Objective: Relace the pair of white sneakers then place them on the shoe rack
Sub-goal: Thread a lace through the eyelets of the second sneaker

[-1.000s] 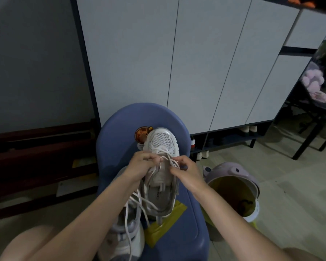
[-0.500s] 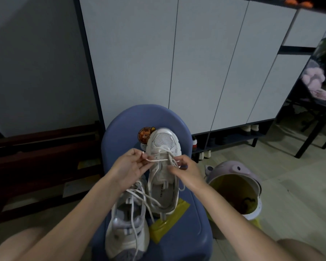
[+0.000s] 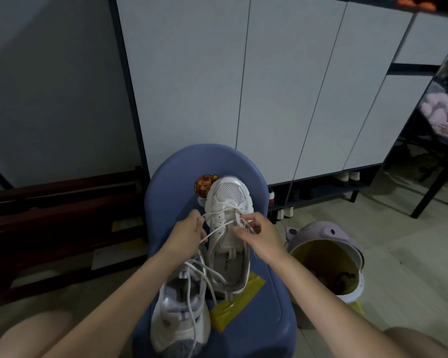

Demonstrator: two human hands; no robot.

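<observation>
Seat: a blue plastic chair (image 3: 254,301), round cartoon sticker (image 3: 203,184) on its back.
Floor, right: lilac bin (image 3: 321,236), yellow-lined.
Behind: white cabinet doors (image 3: 192,81).
Far right: pink plush (image 3: 440,112).

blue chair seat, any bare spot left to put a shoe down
Bare blue chair seat lies right of the yellow packet, under the right forearm, and a strip beside the sticker. The middle is crowded: two sneakers, loose laces and both hands.

2 sneakers (image 3: 228,228) on chair (image 3: 269,306)
</observation>
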